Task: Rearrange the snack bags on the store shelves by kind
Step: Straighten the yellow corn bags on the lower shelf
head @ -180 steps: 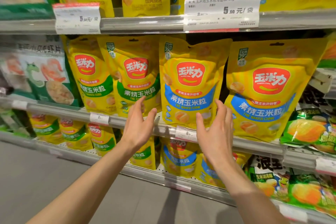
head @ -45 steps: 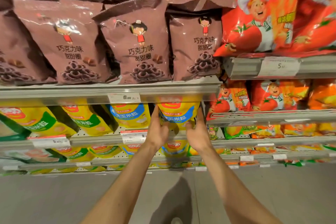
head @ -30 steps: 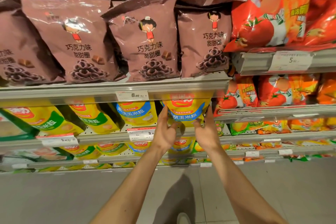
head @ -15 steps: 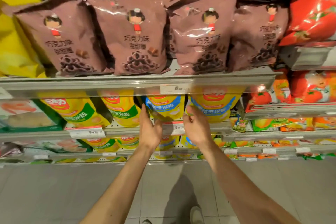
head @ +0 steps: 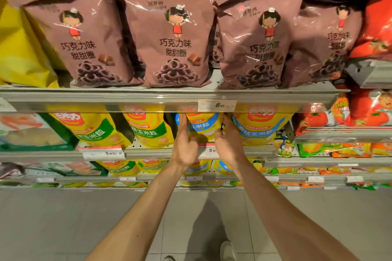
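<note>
Bag (head: 203, 126) with blue band between both hands (head: 206, 144).

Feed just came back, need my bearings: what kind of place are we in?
A shop's snack aisle, most likely: tiered metal shelves, price tags on the rails, rows of identical chocolate ring bags and yellow corn bags.

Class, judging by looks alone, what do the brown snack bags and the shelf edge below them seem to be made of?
Brown bags: probably thin glossy plastic film; sharp white glints and fine creases run across the fronts.
Shelf edge: seemingly grey painted or coated metal, possibly with a clear plastic strip; it is straight, rigid and smoothly lit.
</note>
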Demonstrator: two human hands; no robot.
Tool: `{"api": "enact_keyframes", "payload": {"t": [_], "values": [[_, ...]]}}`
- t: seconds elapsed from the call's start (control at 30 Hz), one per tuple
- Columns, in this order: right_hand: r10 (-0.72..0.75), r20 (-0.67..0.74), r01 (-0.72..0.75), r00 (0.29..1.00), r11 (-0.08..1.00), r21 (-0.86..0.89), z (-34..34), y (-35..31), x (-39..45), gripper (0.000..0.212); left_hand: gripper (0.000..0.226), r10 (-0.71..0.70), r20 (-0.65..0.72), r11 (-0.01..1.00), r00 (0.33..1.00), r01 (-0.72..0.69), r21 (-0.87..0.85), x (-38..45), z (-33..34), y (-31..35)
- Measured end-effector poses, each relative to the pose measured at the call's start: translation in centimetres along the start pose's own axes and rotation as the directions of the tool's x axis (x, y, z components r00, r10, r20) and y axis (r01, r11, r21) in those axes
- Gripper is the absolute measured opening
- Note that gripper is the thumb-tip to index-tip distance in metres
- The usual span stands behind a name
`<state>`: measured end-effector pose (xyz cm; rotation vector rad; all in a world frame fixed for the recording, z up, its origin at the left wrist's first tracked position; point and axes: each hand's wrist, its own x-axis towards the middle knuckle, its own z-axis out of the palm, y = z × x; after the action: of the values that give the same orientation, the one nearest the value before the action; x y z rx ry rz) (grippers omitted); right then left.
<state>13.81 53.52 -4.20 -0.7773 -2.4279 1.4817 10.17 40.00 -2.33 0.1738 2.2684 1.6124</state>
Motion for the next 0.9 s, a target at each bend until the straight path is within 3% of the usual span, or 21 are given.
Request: {"api": "enact_keyframes", "payload": {"t": [0.27, 0.47, 0.63, 0.73, 0.9], "values": [[-0.025, -0.006, 0.025, 1.000, 0.999, 0.028, -1.2, 0.8, -1.2, 0.067, 0.083, 0.086, 0.054, 0.990, 0.995, -0.092, 0.111, -0.2, 0.1, -0.8], [-0.020, 0.006, 0.020, 1.000, 0.999, 0.030, -2.9, 1.6, -1.3, 0.060, 0.072, 0.140, 0.069, 0.960, 0.988, -0.153, 0.234, -1.0, -0.2, -0.8], [-0.091, -0.087, 0.085, 0.992, 0.995, -0.061, -1.7, 3.0, -2.1, 0.045, 0.051, 0.195, 0.007, 0.885, 0.981, -0.179, 0.430, -3.9, -3.9, -3.3], [-0.109, -0.083, 0.099, 0.990, 0.988, -0.120, 0.1, 2.6, -3.4, 0.035, 0.037, 0.182, -0.062, 0.838, 0.981, -0.122, 0.532, -5.3, -7.6, -4.8], [-0.183, 0.088, 0.197, 0.979, 0.963, -0.186, 4.7, -0.6, -3.3, 0.019, 0.041, 0.166, -0.166, 0.849, 0.972, -0.055, 0.526, -3.8, -14.5, -5.2]]}}
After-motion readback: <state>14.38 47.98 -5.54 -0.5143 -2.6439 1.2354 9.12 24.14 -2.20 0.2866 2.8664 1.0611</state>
